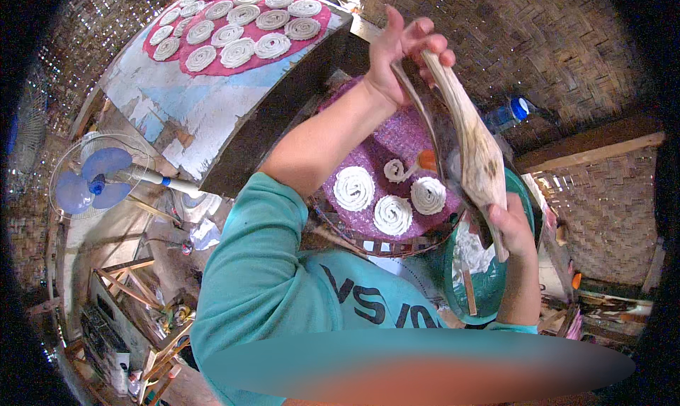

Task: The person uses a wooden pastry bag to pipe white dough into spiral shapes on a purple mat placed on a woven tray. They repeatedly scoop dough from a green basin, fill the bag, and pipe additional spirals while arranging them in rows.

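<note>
The surface (145, 91) at 11 o'clock bore a pink cloth (217, 67) crowded with pale coils (244, 14), clear of the work, so the likelier trouble lay nearer the centre. There a woven tray (368, 247) carried a purple cloth (404, 133); a tug on its edge could have dragged everything resting on it. Just beside the tray, toward 4 o'clock, stood a green basin (451, 293) of white dough (473, 249), which a lowered right forearm (520, 293) might have knocked. The wooden press (485, 151) slanted above them from 11 to 5 o'clock. The left hand (405, 55) had its fingers mostly curled over the upper end, one digit raised, while the right hand (513, 229) wrapped the lower end closely, so uneven squeezing could have twisted the press. Three white coils (393, 215) lay at 8, 6 and 4 o'clock around a small coil (394, 170); a slip might have smeared the nearest. Between 2 and 3 o'clock of that small coil, an orange nozzle (427, 159) showed, its join to the press hidden. The thin strand (409, 172) between nozzle and coil looked most fragile: too quick a shift would probably snap it, too slow a turn bunch it.
</note>
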A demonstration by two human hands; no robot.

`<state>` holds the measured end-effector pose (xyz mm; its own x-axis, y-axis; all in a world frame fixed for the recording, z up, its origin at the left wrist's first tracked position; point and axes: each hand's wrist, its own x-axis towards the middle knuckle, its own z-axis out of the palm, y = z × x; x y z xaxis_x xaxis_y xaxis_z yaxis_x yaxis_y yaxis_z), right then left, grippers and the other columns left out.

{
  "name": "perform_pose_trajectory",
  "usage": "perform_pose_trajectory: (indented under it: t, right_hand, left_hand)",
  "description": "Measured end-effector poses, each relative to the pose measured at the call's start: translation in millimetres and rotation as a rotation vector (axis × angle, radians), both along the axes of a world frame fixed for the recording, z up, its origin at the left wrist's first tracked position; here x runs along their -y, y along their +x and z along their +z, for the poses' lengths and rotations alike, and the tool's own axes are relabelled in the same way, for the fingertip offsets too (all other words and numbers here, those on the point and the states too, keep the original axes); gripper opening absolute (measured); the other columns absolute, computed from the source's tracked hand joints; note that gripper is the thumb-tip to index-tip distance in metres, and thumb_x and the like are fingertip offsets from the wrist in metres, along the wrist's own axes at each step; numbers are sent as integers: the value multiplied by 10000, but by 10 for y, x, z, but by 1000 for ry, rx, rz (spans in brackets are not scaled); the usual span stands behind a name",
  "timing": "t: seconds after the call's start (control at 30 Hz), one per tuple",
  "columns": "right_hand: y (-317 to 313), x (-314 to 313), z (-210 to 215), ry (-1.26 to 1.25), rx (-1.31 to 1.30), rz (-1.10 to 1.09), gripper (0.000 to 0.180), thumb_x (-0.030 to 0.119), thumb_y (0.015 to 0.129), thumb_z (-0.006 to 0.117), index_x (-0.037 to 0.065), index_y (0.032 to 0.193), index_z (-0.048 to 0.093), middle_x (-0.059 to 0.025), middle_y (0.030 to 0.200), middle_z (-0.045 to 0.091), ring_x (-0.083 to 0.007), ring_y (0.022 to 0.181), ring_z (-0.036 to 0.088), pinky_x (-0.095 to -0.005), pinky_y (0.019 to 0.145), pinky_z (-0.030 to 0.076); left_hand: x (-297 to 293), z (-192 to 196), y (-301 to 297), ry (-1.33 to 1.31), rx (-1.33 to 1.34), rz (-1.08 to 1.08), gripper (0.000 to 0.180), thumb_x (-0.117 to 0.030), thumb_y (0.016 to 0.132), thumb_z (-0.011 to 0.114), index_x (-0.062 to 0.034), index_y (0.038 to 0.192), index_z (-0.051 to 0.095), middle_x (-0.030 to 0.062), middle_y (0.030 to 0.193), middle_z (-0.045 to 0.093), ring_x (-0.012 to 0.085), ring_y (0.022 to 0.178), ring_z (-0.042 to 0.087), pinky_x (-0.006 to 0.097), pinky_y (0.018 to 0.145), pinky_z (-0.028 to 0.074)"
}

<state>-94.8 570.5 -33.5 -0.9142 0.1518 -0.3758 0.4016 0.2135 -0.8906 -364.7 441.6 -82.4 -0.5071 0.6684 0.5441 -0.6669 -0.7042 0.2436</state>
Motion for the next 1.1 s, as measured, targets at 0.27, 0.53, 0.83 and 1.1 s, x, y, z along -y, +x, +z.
perform_pose_trajectory:
  t: [0.27,0.53,0.83,1.1]
  right_hand:
    - [112,143,23,2,-8,5,644,534,688,657,-44,965,595,-73,746,613,-141,601,579,-270,526,467]
    - [-104,147,277,194,-54,-12,511,423,690,712,-33,901,617,-36,695,594,-112,587,557,-247,522,454]
    - [-44,199,71,59,-31,37,450,391,711,722,-34,827,631,-31,656,587,-107,564,554,-261,507,446]
    - [259,51,58,147,2,-22,400,355,719,721,-16,852,649,-33,669,601,-95,583,554,-260,513,442]
  left_hand:
    - [208,68,144,-61,17,-7,459,-659,758,527,-204,817,548,6,749,574,244,793,567,275,522,399]
    - [140,128,-139,196,-30,-121,463,-601,798,526,-154,914,523,38,847,546,235,878,525,409,741,451]
    - [502,105,3,16,-64,-98,483,-620,835,448,-140,861,498,-41,764,574,204,801,564,452,773,472]
    - [195,-36,346,-36,92,-72,429,-582,864,433,-154,864,467,-71,714,531,151,752,539,390,740,439]
